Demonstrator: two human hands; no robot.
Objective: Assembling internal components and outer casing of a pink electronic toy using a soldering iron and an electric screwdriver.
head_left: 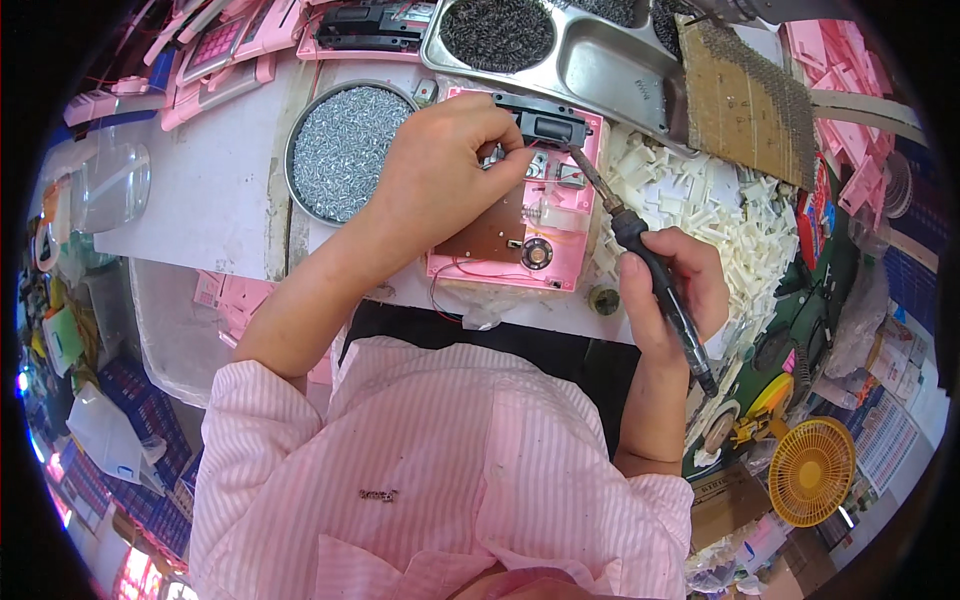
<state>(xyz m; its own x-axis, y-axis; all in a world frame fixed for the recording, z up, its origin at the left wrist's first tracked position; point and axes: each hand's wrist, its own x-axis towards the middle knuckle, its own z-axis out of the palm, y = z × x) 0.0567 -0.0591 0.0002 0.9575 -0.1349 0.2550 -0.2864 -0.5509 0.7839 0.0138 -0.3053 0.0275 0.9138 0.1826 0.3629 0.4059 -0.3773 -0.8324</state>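
A pink plastic housing (592,235) lies in front of me, with a brown circuit board (480,232), a small round speaker (537,253) and a black part (553,127) along its far edge. My left hand (455,160) reaches over it, thumb and forefinger closed at a thin red wire (533,146) beside the black part; the fingertips are partly hidden. In my right hand (690,290) is a soldering iron (640,240), gripped by its dark handle. Its tip points up and left, at the near edge of the black part; whether it touches cannot be made out.
A round tin of silver screws (345,150) stands left of the housing. Behind it is a metal tray (620,75) with dark screws. White plastic pieces (700,210) pile up at the right, below corrugated cardboard (750,105). A yellow fan (812,470) stands lower right.
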